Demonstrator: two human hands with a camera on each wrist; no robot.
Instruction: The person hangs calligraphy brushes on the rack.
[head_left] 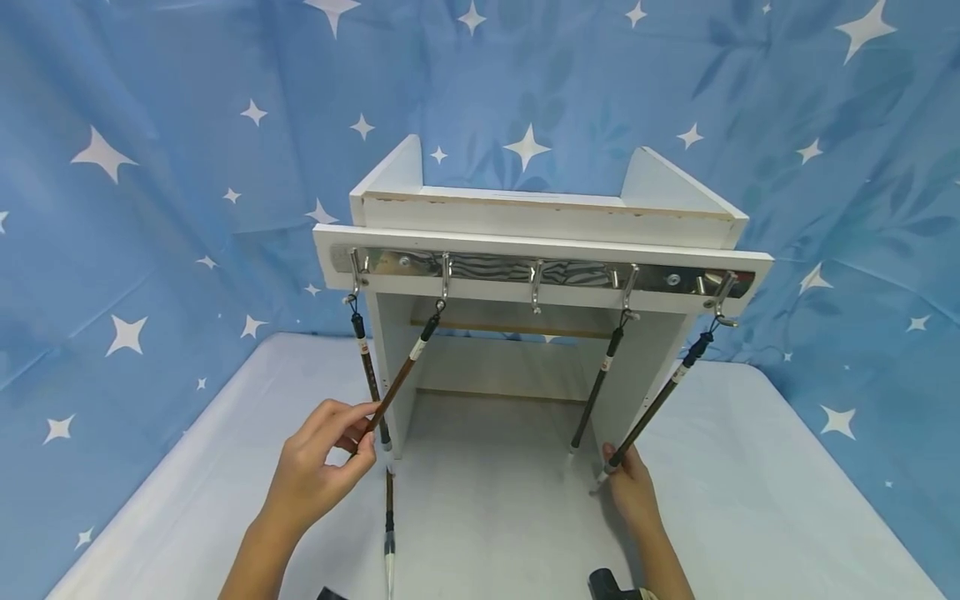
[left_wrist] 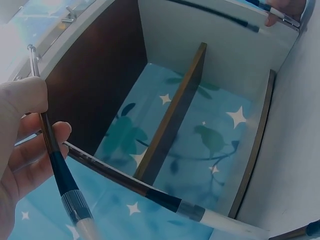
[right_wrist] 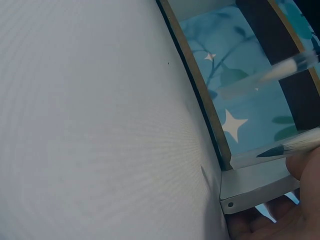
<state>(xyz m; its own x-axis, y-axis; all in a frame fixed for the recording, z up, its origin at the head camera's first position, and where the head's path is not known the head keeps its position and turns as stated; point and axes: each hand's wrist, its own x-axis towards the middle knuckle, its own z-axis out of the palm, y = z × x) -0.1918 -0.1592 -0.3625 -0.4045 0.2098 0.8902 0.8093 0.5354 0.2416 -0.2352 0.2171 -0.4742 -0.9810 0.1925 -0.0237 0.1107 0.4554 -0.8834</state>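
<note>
My left hand (head_left: 318, 467) pinches the brown handle of a calligraphy brush (head_left: 405, 367), whose cord loop hangs on the second hook from the left. The brush slants down toward me, its lower end hidden by the hand in the head view; the left wrist view shows its pale tip (left_wrist: 89, 229). Behind it, another brush (head_left: 367, 362) hangs on the leftmost hook. My right hand (head_left: 633, 492) grips the side panel edge of the white shelf (head_left: 543, 218), thumb inside, fingers outside. Close over that thumb hangs the rightmost brush (head_left: 660, 400), its dark tip (right_wrist: 272, 151) in a clear cap.
A metal hook rail (head_left: 487, 267) runs across the shelf's front, its middle hook (head_left: 536, 287) bare. Another brush (head_left: 603, 379) hangs on the fourth hook. One more brush (head_left: 389, 525) lies on the white table (head_left: 487, 525). A blue starry cloth (head_left: 187, 167) hangs behind.
</note>
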